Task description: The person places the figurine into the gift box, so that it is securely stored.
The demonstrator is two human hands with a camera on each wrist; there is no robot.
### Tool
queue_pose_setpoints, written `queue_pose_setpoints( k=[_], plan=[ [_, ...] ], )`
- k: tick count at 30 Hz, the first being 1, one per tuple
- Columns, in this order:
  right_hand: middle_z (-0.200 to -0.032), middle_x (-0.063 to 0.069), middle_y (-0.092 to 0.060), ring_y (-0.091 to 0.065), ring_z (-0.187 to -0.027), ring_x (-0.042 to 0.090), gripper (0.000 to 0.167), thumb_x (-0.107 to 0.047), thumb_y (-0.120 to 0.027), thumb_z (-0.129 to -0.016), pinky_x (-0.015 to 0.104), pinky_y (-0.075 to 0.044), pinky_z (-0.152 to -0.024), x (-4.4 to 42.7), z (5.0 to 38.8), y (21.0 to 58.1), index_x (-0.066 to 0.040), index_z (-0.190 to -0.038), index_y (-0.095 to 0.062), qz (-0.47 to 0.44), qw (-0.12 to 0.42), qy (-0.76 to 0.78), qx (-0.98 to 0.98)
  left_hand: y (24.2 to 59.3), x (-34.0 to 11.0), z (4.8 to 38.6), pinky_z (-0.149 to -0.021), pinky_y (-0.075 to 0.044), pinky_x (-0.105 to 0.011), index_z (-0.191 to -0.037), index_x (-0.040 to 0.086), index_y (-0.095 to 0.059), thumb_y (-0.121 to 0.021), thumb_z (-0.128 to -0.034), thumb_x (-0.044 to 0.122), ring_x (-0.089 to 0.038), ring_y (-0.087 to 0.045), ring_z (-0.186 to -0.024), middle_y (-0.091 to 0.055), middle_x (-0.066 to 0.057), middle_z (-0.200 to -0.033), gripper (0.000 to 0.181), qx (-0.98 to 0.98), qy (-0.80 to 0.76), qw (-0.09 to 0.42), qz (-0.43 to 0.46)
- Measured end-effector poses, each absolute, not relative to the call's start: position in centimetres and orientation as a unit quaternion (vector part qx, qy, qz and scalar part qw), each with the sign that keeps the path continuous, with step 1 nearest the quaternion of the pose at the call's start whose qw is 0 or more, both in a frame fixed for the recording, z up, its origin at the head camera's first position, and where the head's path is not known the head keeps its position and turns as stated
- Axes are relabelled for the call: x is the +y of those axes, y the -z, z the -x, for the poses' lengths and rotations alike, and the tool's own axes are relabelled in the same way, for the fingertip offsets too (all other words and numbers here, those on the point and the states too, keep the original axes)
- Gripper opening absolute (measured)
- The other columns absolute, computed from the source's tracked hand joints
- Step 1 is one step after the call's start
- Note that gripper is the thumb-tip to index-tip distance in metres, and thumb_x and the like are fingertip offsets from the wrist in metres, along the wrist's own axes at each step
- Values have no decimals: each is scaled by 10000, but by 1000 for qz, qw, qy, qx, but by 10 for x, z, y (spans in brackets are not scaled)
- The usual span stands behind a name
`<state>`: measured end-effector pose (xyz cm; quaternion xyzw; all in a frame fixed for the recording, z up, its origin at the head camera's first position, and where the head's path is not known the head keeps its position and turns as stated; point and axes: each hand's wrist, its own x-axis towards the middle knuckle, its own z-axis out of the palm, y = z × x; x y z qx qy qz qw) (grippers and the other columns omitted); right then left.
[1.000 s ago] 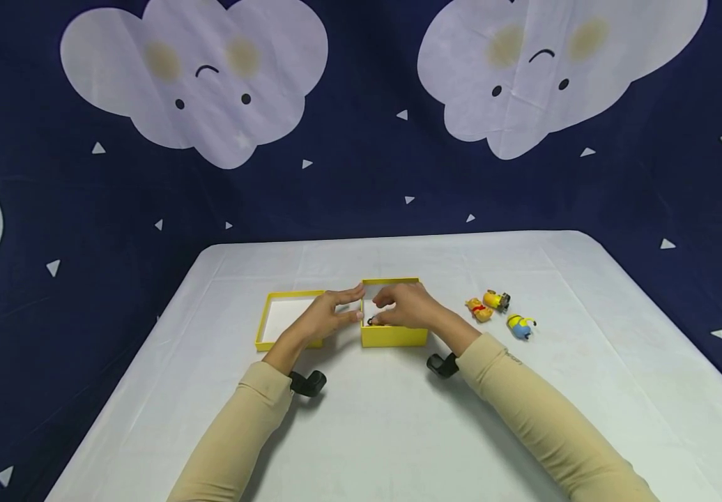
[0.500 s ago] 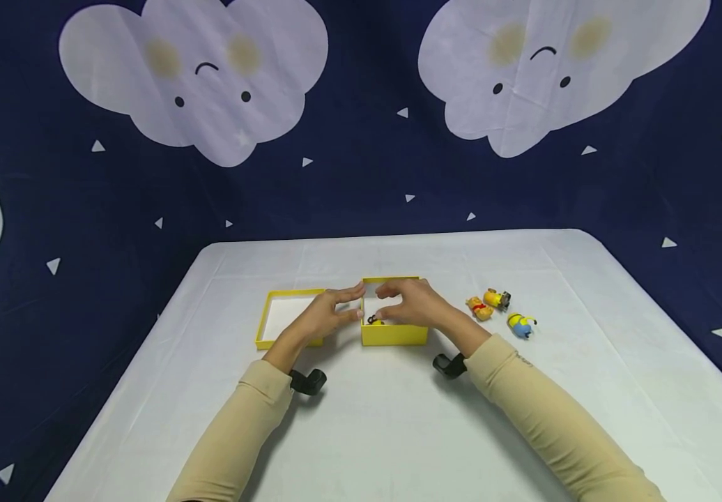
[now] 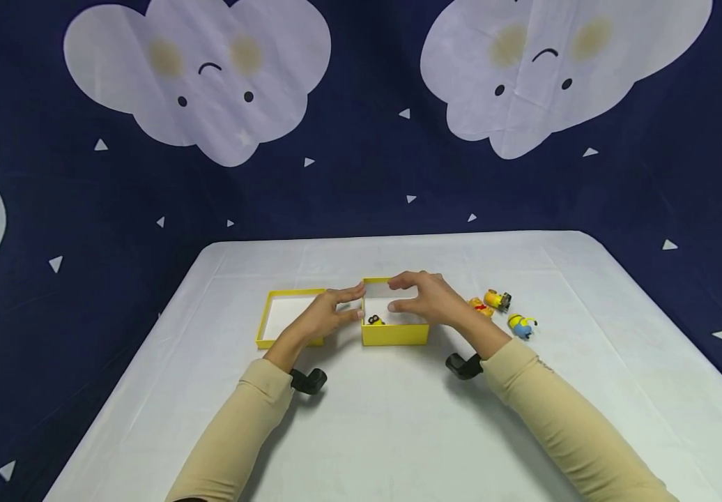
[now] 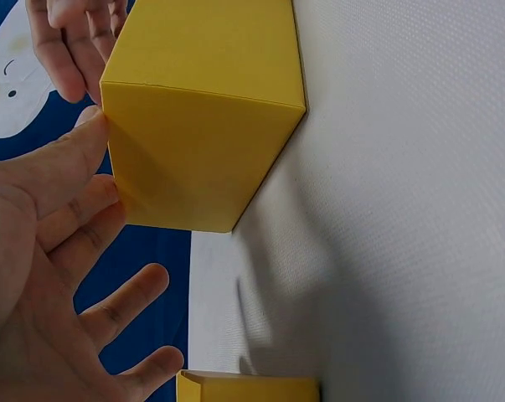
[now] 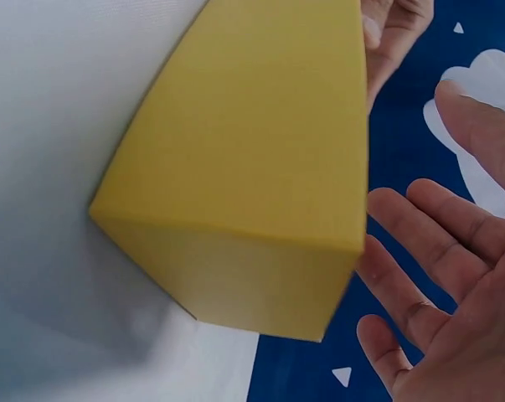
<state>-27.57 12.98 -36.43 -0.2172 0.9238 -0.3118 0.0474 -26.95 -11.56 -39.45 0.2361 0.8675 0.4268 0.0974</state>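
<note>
A yellow open box (image 3: pixel 395 335) with a white inside stands mid-table. In its front left corner lies a small yellow toy figure (image 3: pixel 375 320) with black goggle eyes, partly hidden by the front wall. My left hand (image 3: pixel 331 314) touches the box's left side with its fingertips, thumb and fingers apart. Over the box's right part hovers my right hand (image 3: pixel 425 298), its thumb and fingers spread with nothing between them. In the right wrist view, the box (image 5: pixel 244 126) hides part of the left hand behind it.
Left of the box lies a shallow yellow lid (image 3: pixel 263 326), partly behind the left hand. To the right are three toy figures: an orange bear (image 3: pixel 479 307) partly covered by the right hand, a yellow figure (image 3: pixel 497 300), and a yellow-and-blue minion (image 3: pixel 520 326).
My right hand has let go of the small yellow figure, leaving it in the box, and has risen and moved right with its fingers spreading. The left hand has stayed at the box.
</note>
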Motion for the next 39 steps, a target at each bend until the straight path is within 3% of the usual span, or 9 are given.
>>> queue_pose_setpoints(
  k=[15,26,27,30,32,34,37,39],
  plan=[
    [-1243,28,-633,-523,-1209,271,513,-409,-732,-798,510,-417,-991,163,266,352,-193,-1246,-606,207,9,353,913,395,-116,269,-1183,-193,-477,-1419,88,-410,-616,-916,207,-299,-236,-1446,-310,-4,-1534,556,869,-420,90,-246],
    [-1273,71,-593,-482,-1242,290,524,-463,-706,-804,499,-433,-952,187,265,352,-249,-1265,-578,162,18,343,925,394,-116,267,-1187,-189,-464,-1415,76,-412,-614,-917,203,-297,-236,-1446,-315,-21,-1534,552,869,-419,88,-247],
    [-1279,75,-589,-486,-1231,287,530,-474,-700,-807,482,-442,-932,190,265,352,-250,-1271,-573,158,18,339,927,394,-116,267,-1187,-190,-466,-1414,72,-413,-614,-917,202,-298,-236,-1445,-315,-24,-1534,551,869,-419,87,-248],
    [-1300,94,-562,-595,-960,355,544,-493,-694,-806,456,-507,-764,199,264,352,-263,-1280,-558,141,31,344,928,394,-116,266,-1183,-194,-477,-1413,69,-415,-610,-920,203,-307,-233,-1444,-314,-29,-1534,546,870,-416,85,-250],
    [-1307,93,-554,-581,-942,348,549,-501,-691,-806,448,-500,-765,205,264,351,-272,-1284,-550,130,34,347,928,394,-116,266,-1180,-197,-485,-1413,72,-415,-609,-921,208,-311,-230,-1444,-311,-28,-1535,546,870,-416,84,-248],
    [-1320,99,-544,-576,-986,361,558,-503,-690,-807,489,-495,-822,211,263,351,-264,-1289,-544,123,38,353,927,394,-116,267,-1178,-199,-489,-1414,74,-414,-607,-922,209,-312,-229,-1444,-310,-28,-1536,545,870,-418,84,-248],
    [-1334,113,-543,-427,-1276,322,583,-515,-674,-816,548,-390,-993,220,262,350,-239,-1309,-531,121,32,345,930,394,-115,267,-1182,-196,-477,-1414,89,-416,-609,-921,217,-297,-232,-1447,-313,-11,-1535,545,870,-420,85,-244],
    [-1343,131,-535,-403,-1309,348,610,-540,-659,-816,574,-378,-1010,225,261,350,-223,-1319,-523,120,30,342,932,394,-115,267,-1185,-196,-467,-1414,97,-417,-609,-921,217,-288,-237,-1447,-317,-4,-1534,542,869,-421,86,-244]
  ],
)
